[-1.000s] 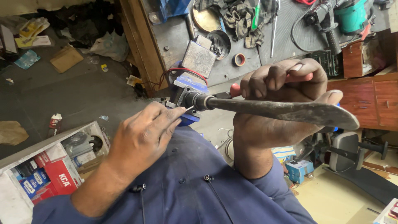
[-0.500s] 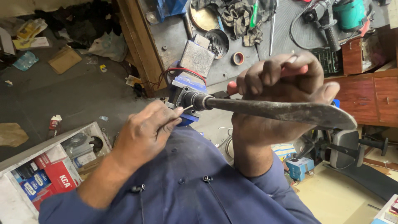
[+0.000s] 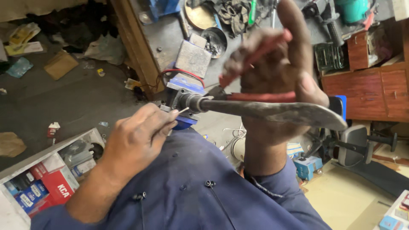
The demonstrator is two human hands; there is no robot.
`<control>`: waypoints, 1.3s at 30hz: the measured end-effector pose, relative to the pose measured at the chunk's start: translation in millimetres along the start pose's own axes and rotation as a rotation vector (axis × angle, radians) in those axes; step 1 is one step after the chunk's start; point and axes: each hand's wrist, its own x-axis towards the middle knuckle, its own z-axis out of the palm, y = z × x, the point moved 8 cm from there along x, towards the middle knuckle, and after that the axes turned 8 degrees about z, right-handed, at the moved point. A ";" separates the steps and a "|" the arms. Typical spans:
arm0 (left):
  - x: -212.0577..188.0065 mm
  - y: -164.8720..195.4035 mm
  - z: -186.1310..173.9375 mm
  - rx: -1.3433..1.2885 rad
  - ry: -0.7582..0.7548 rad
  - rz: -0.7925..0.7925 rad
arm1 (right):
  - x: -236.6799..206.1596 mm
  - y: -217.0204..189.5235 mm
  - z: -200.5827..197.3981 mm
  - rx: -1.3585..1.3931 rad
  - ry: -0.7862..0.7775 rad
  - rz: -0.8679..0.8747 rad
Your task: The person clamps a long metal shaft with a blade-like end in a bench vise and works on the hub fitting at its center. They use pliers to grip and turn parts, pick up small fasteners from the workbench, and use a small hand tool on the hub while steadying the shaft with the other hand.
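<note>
In the head view, at 7 o'clock, an open white cardboard box holds small red and blue packets and some dark round parts. At 12 o'clock a round dark metal bowl stands on the grey workbench; what is inside it I cannot tell.

The left hand is closed narrow and pinches a thin pale wire between its fingertips. The wire end reaches the small blue and grey metal part at the centre, which has a red wire looped above it.

The right hand, at 2 o'clock from the centre, is blurred. It grips red-handled pliers, with the handles spread apart, and a long rough dark metal blade-shaped tool whose round end touches the blue part.
</note>
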 end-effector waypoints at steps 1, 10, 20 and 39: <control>1.0 1.5 1.6 -0.013 0.007 -0.013 | 2.9 -1.1 -0.7 0.013 -0.024 0.039; 6.3 14.6 18.7 0.128 -0.031 -0.072 | 7.7 -5.2 -9.0 -0.034 -0.099 0.183; 10.8 20.6 37.0 0.180 -0.081 -0.164 | -9.4 -19.2 -8.2 -0.219 -0.157 0.183; -2.2 22.2 33.1 0.198 0.033 0.032 | -18.9 -6.5 -17.3 -0.006 -0.012 -0.186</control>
